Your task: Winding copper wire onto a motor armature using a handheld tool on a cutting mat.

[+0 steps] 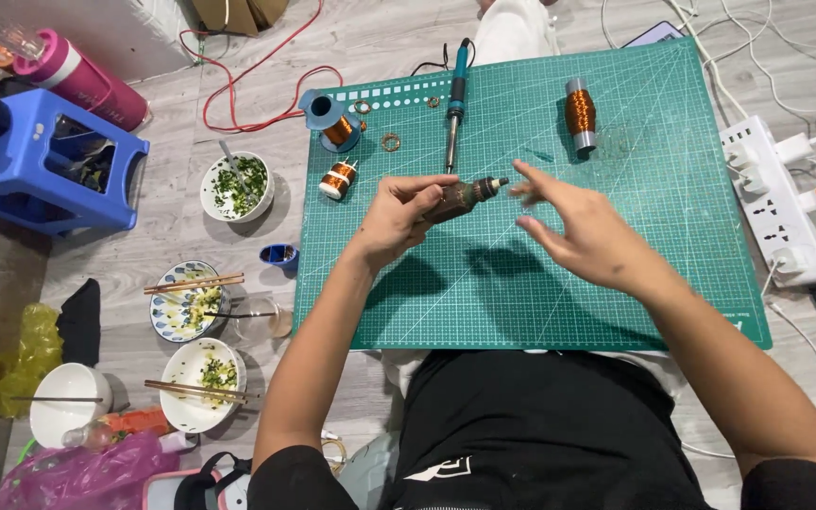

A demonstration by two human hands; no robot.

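- Head view: black clothing point(540, 425) of the seated person fills the bottom edge at 6 o'clock, and both bare forearms reach up from it over a green cutting mat point(616, 283) laid on the grey floor point(399, 38).
- Left hand point(399, 215), just left of centre, is curled around a small brown bottle point(460, 196); thumb and fingers pinch its body, and the dark nozzle tip points toward 3 o'clock.
- Right hand point(578, 231) hovers just beside the nozzle with fingers spread and slightly blurred; it grips nothing, and I cannot tell whether a fingertip touches the tip.
- At 12 o'clock from the bottle a soldering iron point(453, 104) with a blue-green handle lies lengthwise on the mat.
- Toward 1 o'clock a tall spool of copper wire point(579, 113) lies on the mat, well apart from the hands.
- At 10 o'clock sit a blue reel of copper wire point(332, 118) on the mat's corner, a small white-ended spool point(338, 178) below it, and a loose copper ring point(390, 143) near them.
- At 3 o'clock a white power strip point(772, 203) lies off the mat with plugs and white cables.
- At 9 o'clock stand a bowl of chopped greens point(236, 186) and a blue plastic stool point(44, 161), with a pink flask point(82, 80) beyond it.
- At 8 o'clock are two bowls crossed by chopsticks point(195, 283), plus a plain white bowl point(68, 401) and a pink bag point(77, 472).
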